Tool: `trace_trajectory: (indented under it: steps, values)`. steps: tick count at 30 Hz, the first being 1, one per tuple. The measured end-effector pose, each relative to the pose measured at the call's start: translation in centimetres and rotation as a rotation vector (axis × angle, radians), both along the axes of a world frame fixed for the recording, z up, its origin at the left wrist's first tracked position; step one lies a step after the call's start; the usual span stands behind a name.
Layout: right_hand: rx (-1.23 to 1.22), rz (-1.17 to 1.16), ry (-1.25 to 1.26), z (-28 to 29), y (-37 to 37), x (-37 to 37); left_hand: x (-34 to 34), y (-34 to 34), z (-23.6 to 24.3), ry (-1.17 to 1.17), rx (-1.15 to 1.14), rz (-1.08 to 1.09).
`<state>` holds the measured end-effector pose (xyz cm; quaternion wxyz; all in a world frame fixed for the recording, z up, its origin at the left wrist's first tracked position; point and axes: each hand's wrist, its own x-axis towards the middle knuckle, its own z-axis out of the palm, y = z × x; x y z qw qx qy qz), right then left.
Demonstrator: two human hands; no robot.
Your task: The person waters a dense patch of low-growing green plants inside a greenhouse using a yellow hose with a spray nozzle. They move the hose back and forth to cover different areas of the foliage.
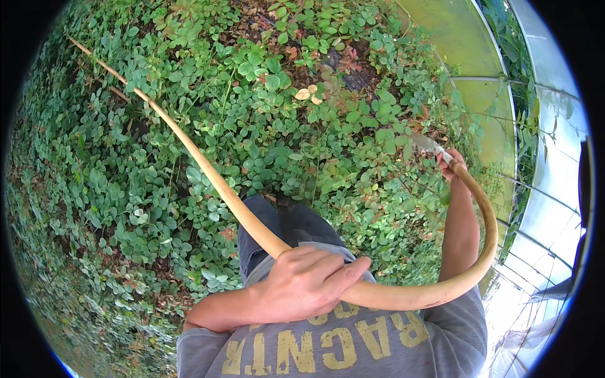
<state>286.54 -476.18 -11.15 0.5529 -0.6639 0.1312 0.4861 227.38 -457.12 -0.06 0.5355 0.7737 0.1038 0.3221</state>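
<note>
A long tan hose (pixel 217 179) runs from the upper left across the plants to my body, then bends in a wide loop up the right side. My left hand (pixel 305 280) is closed around the hose in front of my chest. Out to the right, my right hand (pixel 449 165) grips the hose near its end, by a whitish end piece (pixel 445 155). A pale, translucent fan that looks like spraying water (pixel 425 143) leaves that end toward the leaves. Some fingers of my right hand are hidden behind the hose.
Dense, low leafy plants (pixel 151 183) surround my legs (pixel 290 220). Dry brown leaves and dark ground show between them at the top. On the right stands a curved wall of yellowish, clear sheeting (pixel 485 113) with thin frame bars (pixel 545 186).
</note>
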Motion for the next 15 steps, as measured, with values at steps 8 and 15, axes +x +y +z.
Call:
trace_trajectory:
  steps: [8, 15]
  values:
    - [0.024, -0.012, 0.019, -4.2, 4.8, -4.0, 1.7, 0.7, 2.2, 0.184, 0.015, -0.050]
    - [0.092, -0.114, -0.220, -1.4, 0.8, -1.6, 3.2, -1.1, 0.4, 0.305, -0.050, -0.086]
